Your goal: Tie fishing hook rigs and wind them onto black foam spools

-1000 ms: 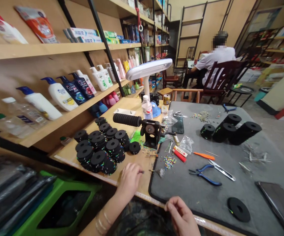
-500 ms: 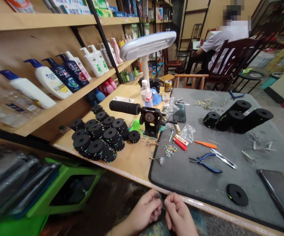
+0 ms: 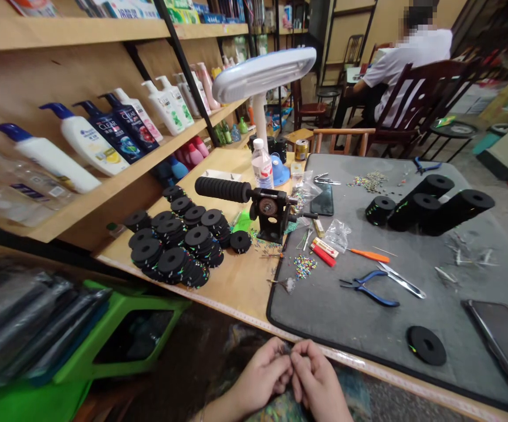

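Just off the table's front edge, my left hand (image 3: pixel 266 371) and my right hand (image 3: pixel 313 375) meet with fingers curled and fingertips pinched together. Whatever they pinch is too small to make out. On the grey mat (image 3: pixel 315 310) beyond lie blue-handled pliers (image 3: pixel 375 287), silver scissors-like tweezers (image 3: pixel 401 280), an orange-handled tool (image 3: pixel 369 255) and a red lighter (image 3: pixel 323 255). A black foam ring (image 3: pixel 426 345) with a bit of coloured thread rests flat to the right of my hands. Small coloured beads (image 3: pixel 305 266) are scattered near the mat's left side.
Stacked black foam rings (image 3: pixel 173 264) stand on the table's left. A black winding device (image 3: pixel 271 214), a bottle (image 3: pixel 261 164) and a lamp (image 3: pixel 265 73) stand behind. Black foam rolls (image 3: pixel 465 208) and a phone (image 3: pixel 503 334) are at right. A person (image 3: pixel 407 64) sits beyond.
My hands have drawn together, the right one moving slightly left until the fingertips meet. The view has shifted slightly; the things on the table stay put.
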`<state>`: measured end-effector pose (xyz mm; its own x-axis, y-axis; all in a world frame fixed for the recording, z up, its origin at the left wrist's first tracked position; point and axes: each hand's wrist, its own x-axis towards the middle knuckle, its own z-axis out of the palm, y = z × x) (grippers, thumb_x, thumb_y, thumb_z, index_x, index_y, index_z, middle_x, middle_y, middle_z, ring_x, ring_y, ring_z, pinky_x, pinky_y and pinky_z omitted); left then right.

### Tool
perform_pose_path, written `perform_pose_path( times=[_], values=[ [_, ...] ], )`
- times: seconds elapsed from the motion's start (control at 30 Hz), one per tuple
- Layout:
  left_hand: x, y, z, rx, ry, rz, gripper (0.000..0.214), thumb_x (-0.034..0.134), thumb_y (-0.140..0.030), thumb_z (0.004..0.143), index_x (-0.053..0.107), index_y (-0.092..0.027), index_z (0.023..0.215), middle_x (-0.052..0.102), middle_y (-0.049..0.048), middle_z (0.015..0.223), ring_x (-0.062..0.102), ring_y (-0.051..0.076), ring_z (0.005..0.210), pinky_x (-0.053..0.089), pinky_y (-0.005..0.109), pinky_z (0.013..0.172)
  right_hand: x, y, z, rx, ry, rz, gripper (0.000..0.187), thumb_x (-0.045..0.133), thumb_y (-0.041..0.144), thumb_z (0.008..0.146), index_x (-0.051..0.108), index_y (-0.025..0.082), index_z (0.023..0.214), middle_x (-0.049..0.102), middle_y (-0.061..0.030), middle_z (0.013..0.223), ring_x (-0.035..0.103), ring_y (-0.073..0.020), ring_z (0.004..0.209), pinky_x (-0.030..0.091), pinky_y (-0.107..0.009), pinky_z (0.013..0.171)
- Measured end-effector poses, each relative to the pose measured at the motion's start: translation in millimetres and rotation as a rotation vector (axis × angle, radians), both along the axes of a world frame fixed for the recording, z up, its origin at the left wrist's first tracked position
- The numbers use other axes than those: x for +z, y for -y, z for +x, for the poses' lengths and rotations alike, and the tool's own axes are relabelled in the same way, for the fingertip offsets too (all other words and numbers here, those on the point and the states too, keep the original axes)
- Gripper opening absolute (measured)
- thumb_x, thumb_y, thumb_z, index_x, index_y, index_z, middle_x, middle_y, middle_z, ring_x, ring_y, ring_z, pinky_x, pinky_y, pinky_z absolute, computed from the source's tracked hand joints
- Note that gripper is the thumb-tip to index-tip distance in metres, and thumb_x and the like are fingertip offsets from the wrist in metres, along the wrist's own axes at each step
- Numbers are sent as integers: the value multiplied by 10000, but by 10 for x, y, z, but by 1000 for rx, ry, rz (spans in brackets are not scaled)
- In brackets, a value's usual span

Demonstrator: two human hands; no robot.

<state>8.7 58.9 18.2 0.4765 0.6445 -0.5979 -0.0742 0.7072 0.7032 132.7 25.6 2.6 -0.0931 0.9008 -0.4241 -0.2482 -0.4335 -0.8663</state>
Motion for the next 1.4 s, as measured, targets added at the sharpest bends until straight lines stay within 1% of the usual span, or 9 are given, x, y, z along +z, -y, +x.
perform_pose_path(
  times=[0.2,0.3,0.4,0.57,0.7,0.8,1.0,1.23,1.4],
  values=[
    [-114,4,4,39,130,-63,486,724,-554,623,427,-193,752,457,-90,521,276,19,399,86,218,422,-45,11,-16,-21,-9,12,499,520,704,762,442,212,745,418,126,375,243,-44,319,184,-175,377],
    [-140,12,-2,74,117,-85,498,733,-558,614,424,-195,759,449,-93,518,263,14,386,68,220,421,-66,38,-14,8,5,6,506,517,715,752,432,217,715,383,137,348,227,-44,308,165,-175,370],
    [-117,28,-6,60,76,-38,505,716,-587,620,415,-199,742,419,-107,496,235,11,371,75,218,410,-59,64,-1,65,7,-33,532,513,746,720,418,224,685,347,147,309,207,-43,287,139,-176,355],
    [-60,53,-1,54,-9,79,502,667,-629,648,411,-204,725,341,-127,475,230,26,392,136,207,412,-39,73,30,103,7,-101,545,521,761,691,428,223,687,437,115,307,211,-41,262,117,-177,322],
    [-56,58,-1,38,-62,135,479,643,-619,679,413,-202,727,327,-126,498,232,33,414,166,208,426,-58,61,35,125,-13,-127,549,524,763,681,423,224,686,475,102,313,217,-38,252,113,-172,308],
    [-58,59,-2,34,-75,151,469,637,-610,689,405,-204,717,321,-124,505,232,36,422,173,209,428,-65,56,35,123,-17,-139,550,526,763,676,416,225,680,473,104,310,211,-32,249,108,-168,307],
    [-41,63,3,26,-61,127,457,636,-592,695,382,-212,710,315,-125,506,220,35,419,164,212,426,-58,56,38,137,-15,-141,535,529,750,683,412,228,679,469,105,311,195,-34,246,98,-174,306],
    [-27,57,-6,3,-54,162,438,635,-576,705,391,-212,707,309,-126,493,223,44,424,174,206,426,-81,64,37,156,-37,-116,534,530,748,691,408,228,680,464,106,318,212,-33,249,100,-175,309],
    [-13,53,-25,-32,-84,197,410,620,-555,727,398,-211,711,332,-118,494,256,52,431,189,211,432,-93,70,41,165,-41,-109,537,526,749,698,411,225,691,463,113,318,212,-31,250,101,-171,304]
  ],
)
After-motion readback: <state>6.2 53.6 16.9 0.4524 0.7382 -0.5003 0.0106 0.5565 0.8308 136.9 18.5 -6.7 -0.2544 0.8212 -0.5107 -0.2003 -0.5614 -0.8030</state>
